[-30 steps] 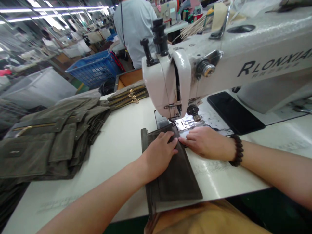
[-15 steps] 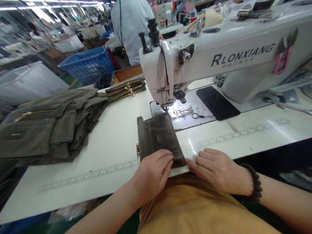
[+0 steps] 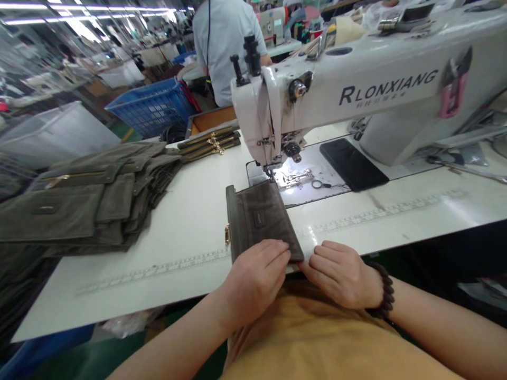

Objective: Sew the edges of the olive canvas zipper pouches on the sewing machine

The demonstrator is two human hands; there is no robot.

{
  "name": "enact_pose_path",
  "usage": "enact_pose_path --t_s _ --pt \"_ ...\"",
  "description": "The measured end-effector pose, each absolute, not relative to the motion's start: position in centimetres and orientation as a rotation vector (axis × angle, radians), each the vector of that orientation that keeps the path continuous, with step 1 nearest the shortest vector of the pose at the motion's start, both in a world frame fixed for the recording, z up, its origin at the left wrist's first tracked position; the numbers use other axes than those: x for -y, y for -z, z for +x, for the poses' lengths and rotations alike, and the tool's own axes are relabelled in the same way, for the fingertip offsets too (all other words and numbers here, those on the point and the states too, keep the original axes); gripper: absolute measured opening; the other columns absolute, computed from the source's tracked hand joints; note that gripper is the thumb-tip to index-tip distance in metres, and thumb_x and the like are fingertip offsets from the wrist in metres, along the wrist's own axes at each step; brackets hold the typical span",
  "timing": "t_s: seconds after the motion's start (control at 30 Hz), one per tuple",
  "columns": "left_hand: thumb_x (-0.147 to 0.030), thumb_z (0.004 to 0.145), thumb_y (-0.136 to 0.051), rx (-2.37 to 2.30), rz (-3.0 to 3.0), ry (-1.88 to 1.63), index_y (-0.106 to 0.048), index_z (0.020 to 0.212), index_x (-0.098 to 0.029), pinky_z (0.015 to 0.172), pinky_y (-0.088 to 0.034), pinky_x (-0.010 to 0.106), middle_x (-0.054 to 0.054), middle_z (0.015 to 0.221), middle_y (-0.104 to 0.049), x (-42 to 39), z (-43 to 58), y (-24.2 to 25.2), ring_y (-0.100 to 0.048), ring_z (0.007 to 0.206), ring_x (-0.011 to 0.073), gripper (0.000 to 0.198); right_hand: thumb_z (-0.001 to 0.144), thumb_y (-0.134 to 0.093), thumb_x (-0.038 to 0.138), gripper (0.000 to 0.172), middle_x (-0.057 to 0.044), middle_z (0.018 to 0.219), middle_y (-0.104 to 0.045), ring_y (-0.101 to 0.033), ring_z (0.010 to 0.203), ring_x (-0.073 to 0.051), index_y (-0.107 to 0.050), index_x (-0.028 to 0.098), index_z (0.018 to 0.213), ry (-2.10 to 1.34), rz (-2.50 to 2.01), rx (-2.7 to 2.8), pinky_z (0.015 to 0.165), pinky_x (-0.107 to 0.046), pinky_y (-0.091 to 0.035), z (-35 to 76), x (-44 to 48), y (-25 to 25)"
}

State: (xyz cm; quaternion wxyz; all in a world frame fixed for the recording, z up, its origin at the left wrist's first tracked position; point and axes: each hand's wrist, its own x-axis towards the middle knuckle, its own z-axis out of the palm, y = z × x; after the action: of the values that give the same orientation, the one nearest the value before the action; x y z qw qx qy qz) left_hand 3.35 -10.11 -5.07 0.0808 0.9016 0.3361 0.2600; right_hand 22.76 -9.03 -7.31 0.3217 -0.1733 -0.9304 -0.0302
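A dark olive fabric pouch (image 3: pixel 269 212) lies flat before the sewing machine (image 3: pixel 257 113), its far edge under the needle area. It bears a small label (image 3: pixel 259 218), and a gold zipper pull (image 3: pixel 227 234) sticks out at its left edge. My left hand (image 3: pixel 259 277) is closed over the pouch's near edge, fingers curled and thumb hidden. At the near right corner, my right hand (image 3: pixel 336 272) pinches the fabric between thumb and bent fingers. The fingertips of both hands are close together.
Stacked olive fabric pieces (image 3: pixel 114 195) lie at left, with zippered pieces (image 3: pixel 209 143) behind. A black phone (image 3: pixel 353 163) and a small ring tool (image 3: pixel 320 184) rest by the machine. Pink-handled snips (image 3: pixel 453 95) hang on it. Beyond are a blue basket (image 3: pixel 152 108) and a seated person (image 3: pixel 229 53).
My left hand has slid right along the pouch's near edge. My right hand has come in closer to it at the corner. The view has shifted slightly; the pouch stays under the machine.
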Motion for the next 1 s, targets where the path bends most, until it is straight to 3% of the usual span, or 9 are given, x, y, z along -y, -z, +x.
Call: enact_pose_path --t_s 0.8,1.0 --pt "-0.011 0.079 -0.050 -0.948 3.004 -0.682 -0.059 0.087 -0.004 0.079 -0.051 0.034 0.012 0.089 -0.063 10.25 3.39 5.01 -0.057 0.085 0.0211 0.013 0.079 -0.046 0.005 0.011 -0.002 0.055 -0.046 -0.036 0.054 -0.013 -0.054 0.003 0.086 0.037 -0.459 2.376 0.048 -0.029 -0.023 22.83 8.79 6.71" --pt "-0.011 0.079 -0.050 -0.963 2.954 -0.737 -0.059 0.089 -0.005 0.078 -0.051 0.032 0.011 0.088 -0.063 10.19 3.19 4.74 -0.057 0.084 0.0193 0.015 0.078 -0.051 0.008 0.014 -0.001 0.056 -0.049 -0.039 0.054 -0.012 -0.053 0.009 0.092 -0.015 -0.551 2.316 0.049 -0.027 -0.029 23.61 8.58 6.35"
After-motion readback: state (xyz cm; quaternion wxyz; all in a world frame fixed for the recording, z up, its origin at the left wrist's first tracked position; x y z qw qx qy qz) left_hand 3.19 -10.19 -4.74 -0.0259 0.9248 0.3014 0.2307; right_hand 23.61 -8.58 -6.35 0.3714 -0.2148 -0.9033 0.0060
